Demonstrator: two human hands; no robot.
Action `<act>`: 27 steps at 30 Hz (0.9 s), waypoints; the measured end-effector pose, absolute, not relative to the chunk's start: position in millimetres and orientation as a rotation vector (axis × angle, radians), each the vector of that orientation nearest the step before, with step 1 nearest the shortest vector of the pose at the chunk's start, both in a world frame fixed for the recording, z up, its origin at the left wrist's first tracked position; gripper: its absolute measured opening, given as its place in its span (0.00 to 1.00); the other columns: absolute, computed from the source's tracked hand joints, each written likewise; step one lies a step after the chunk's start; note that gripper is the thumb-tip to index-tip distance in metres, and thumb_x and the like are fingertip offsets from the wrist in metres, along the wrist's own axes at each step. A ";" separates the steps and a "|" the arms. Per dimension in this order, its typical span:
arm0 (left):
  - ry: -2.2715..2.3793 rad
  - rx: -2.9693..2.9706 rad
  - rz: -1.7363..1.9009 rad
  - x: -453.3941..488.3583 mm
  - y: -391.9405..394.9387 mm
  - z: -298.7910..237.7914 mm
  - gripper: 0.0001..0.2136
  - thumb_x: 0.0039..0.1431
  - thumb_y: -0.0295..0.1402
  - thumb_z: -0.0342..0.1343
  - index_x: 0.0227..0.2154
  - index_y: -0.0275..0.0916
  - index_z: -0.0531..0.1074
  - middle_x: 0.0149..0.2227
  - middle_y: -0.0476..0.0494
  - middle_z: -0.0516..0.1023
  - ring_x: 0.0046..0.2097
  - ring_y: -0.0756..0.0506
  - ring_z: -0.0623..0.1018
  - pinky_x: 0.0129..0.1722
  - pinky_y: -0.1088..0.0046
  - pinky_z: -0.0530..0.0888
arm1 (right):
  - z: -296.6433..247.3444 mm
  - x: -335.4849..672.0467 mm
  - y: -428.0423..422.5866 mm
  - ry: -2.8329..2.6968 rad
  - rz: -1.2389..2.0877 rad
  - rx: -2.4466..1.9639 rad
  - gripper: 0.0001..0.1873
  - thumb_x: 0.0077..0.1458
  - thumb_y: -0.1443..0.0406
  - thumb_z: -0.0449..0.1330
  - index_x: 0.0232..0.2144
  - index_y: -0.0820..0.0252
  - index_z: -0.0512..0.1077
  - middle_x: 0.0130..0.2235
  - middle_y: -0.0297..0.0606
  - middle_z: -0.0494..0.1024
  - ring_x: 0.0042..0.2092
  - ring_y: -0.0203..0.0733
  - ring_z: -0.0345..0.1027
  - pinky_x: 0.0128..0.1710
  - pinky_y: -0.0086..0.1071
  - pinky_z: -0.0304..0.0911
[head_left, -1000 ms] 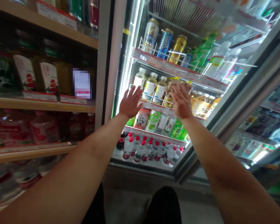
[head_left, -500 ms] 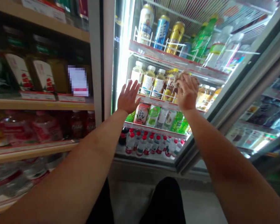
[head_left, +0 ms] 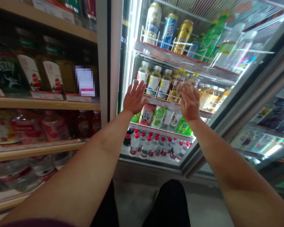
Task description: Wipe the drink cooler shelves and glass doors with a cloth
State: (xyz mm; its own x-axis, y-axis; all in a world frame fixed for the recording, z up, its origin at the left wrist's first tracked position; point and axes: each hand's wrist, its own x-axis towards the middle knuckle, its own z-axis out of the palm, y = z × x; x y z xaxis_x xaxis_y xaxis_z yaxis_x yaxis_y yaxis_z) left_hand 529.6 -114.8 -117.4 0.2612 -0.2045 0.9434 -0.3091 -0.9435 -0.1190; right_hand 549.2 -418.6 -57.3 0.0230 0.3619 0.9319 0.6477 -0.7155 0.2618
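Observation:
My left hand [head_left: 133, 98] lies flat and open against the glass door [head_left: 239, 94] of a lit drinks fridge, in front of pale yellow-green bottles [head_left: 153, 81] on the middle shelf. My right hand [head_left: 189, 102] is pressed to the same glass further right, fingers curled over a crumpled brownish cloth [head_left: 182, 87] that shows only in part above the fingers. Behind that hand stand amber drink bottles [head_left: 209, 94].
Cans [head_left: 169, 26] and green bottles [head_left: 211, 36] fill the fridge's top shelf; red-capped bottles [head_left: 153, 146] line the bottom. Wooden shelves [head_left: 41, 104] with packets and water bottles stand at left. A second fridge [head_left: 269, 126] is at right. My dark-trousered knees [head_left: 168, 201] are below.
My right hand with the cloth has slid down and slightly left on the glass after moving right. My left hand has stayed on the glass.

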 end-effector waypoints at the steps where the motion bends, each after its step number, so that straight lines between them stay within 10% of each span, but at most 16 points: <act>1: -0.495 2.421 1.772 529.6 -114.9 -117.4 0.31 0.71 0.45 0.41 0.71 0.38 0.47 0.72 0.39 0.50 0.74 0.38 0.44 0.72 0.52 0.42 | -60.2 548.6 -417.4 -1.121 -1.729 -2.085 0.21 0.63 0.70 0.50 0.53 0.56 0.76 0.63 0.41 0.70 0.66 0.53 0.59 0.66 0.54 0.58; 27: -0.497 2.430 1.775 530.0 -114.2 -118.1 0.32 0.70 0.43 0.42 0.72 0.39 0.43 0.73 0.40 0.49 0.74 0.39 0.42 0.72 0.50 0.41 | -56.0 539.2 -391.7 -1.261 -1.614 -2.219 0.18 0.63 0.71 0.53 0.51 0.55 0.76 0.62 0.39 0.72 0.62 0.53 0.62 0.65 0.52 0.59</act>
State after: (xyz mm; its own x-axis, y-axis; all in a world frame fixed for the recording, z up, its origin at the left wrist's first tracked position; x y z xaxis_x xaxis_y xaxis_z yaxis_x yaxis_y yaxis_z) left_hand 530.0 -114.2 -118.1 0.2708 -0.2063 0.9403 -0.3122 -0.9428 -0.1170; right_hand 539.2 -391.7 -56.0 0.0832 0.5467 0.8332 0.6761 -0.6452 0.3558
